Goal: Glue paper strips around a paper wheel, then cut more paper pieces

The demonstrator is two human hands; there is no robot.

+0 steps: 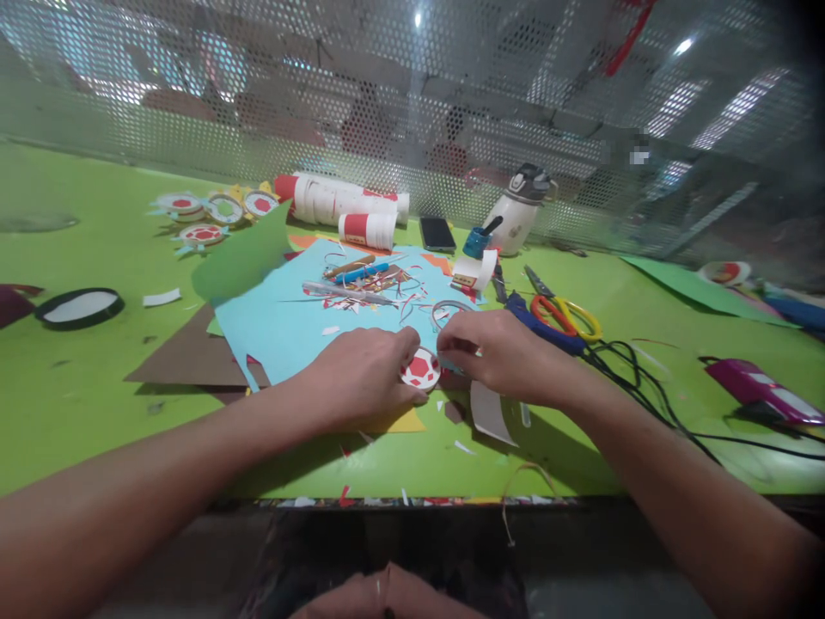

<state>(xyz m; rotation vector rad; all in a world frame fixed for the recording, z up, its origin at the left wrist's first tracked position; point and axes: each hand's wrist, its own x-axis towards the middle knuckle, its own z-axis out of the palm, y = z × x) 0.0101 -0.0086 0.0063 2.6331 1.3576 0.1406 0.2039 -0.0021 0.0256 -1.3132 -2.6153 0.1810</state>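
Observation:
My left hand (pixel 361 370) grips a small round white paper piece with red patches (pixel 421 370), its thumb and fingers on the left rim. It looks like the bottom cut from a paper cup. Just to the right, my right hand (pixel 493 348) is closed with fingertips pinched at the piece's right edge; whatever lies between them is too small to make out. Under and beyond both hands spreads a light blue paper sheet (pixel 277 318). A curved white paper strip (pixel 491 413) lies below my right hand.
Paper scraps and pens (pixel 361 273) cover the blue sheet. Behind stand paper cups (pixel 367 230), a phone (pixel 437 233) and a white bottle (pixel 514 215). Scissors (pixel 567 318) and a glue gun (pixel 538 322) with black cable lie right. Several paper turtles (pixel 202 235) sit back left, near black tape (pixel 80 307).

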